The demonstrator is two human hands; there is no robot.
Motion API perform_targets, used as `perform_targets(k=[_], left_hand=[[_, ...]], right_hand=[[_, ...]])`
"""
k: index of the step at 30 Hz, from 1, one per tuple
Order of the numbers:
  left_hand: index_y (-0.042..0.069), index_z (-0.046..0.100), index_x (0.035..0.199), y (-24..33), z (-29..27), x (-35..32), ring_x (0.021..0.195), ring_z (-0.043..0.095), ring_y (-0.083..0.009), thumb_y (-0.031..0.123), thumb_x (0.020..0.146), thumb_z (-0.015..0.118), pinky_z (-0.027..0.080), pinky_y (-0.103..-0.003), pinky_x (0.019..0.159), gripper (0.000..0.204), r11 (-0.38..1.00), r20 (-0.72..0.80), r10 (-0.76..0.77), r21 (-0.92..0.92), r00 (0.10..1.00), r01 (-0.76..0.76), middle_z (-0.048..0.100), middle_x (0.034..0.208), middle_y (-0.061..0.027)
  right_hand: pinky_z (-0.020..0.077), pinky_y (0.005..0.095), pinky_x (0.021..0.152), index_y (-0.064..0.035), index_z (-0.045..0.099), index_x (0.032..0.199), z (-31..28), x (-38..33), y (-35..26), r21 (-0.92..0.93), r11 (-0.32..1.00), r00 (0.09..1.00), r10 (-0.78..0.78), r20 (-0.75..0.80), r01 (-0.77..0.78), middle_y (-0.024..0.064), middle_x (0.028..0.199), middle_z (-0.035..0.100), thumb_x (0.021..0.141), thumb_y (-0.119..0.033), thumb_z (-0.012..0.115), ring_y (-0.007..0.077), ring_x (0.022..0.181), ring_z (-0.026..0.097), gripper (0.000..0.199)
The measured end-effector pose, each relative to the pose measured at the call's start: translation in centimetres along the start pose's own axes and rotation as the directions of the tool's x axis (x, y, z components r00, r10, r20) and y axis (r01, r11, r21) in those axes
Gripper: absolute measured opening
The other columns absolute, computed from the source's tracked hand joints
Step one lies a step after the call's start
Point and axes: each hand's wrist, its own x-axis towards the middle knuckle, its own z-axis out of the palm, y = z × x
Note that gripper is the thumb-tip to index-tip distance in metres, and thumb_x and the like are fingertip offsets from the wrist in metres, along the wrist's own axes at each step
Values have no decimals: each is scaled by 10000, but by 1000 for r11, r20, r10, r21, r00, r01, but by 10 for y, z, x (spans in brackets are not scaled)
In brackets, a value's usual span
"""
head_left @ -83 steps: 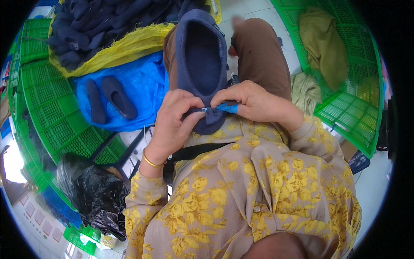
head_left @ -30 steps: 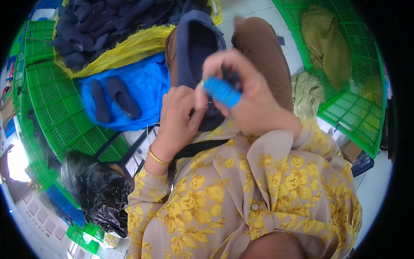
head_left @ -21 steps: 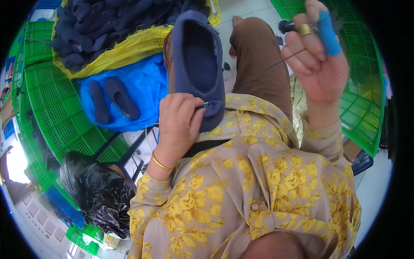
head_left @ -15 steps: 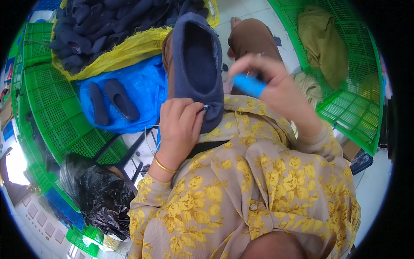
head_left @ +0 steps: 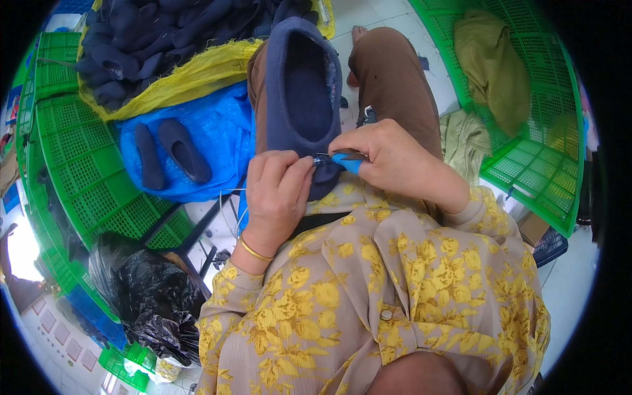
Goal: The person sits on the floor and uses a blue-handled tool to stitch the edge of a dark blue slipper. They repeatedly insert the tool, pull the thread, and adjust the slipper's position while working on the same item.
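Note:
A navy fabric slipper (head_left: 288, 85) lies across my lap, its opening facing up and its toe toward me. My left hand (head_left: 276, 191) is closed at the toe, pinching the fabric with a small shiny piece (head_left: 318, 160) at its fingertips. From the right, my right hand (head_left: 401, 158) meets the toe with bent, closed fingers. A blue covering (head_left: 347, 163) shows at its fingertips, and a thin, bright, needle-like piece (head_left: 324, 155) runs from them toward the left fingers. Just beyond the right knuckles sticks up a dark object with a pale tip (head_left: 368, 116), its kind unclear.
Left of my legs, two navy slippers (head_left: 182, 151) lie on a blue plastic sheet (head_left: 224, 118). Beyond them is a yellow sack (head_left: 191, 72) full of navy slippers. Green crates (head_left: 85, 178) stand at left and right, the right one holding olive cloth (head_left: 494, 69). A black plastic bag (head_left: 141, 283) sits nearby.
My right hand has come down and left from above my lap to the slipper's toe, its fingertips now beside the left ones. My left hand keeps its pinch, almost unmoved.

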Motion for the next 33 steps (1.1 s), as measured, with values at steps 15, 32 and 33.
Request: perform_targets(k=[15,32,33], left_hand=[[50,675,895,2,1,0,837,564,-266,-15,682,732,460,-349,706,230,999,-25,-43,19,999,44,578,872,-67],[36,699,881,3,7,-12,707,579,-229,-50,690,744,467,-317,592,214,988,-123,-146,-76,982,138,584,773,-56],[36,698,882,3,7,-12,710,581,-230,-51,691,741,469,-317,595,214,990,-124,-134,-69,983,126,584,775,-57]], right_hand=[[503,456,688,-55,674,928,8,12,0,-146,987,998,64,11,-62,193,762,643,713,-21,595,382,753,635,232],[482,479,621,-107,522,1073,31,13,21,-136,989,998,-58,-19,55,180,734,643,804,10,544,395,714,638,294],[480,484,612,-113,498,1091,33,13,21,-128,991,999,-40,-25,36,184,726,640,811,9,540,398,706,639,309]])
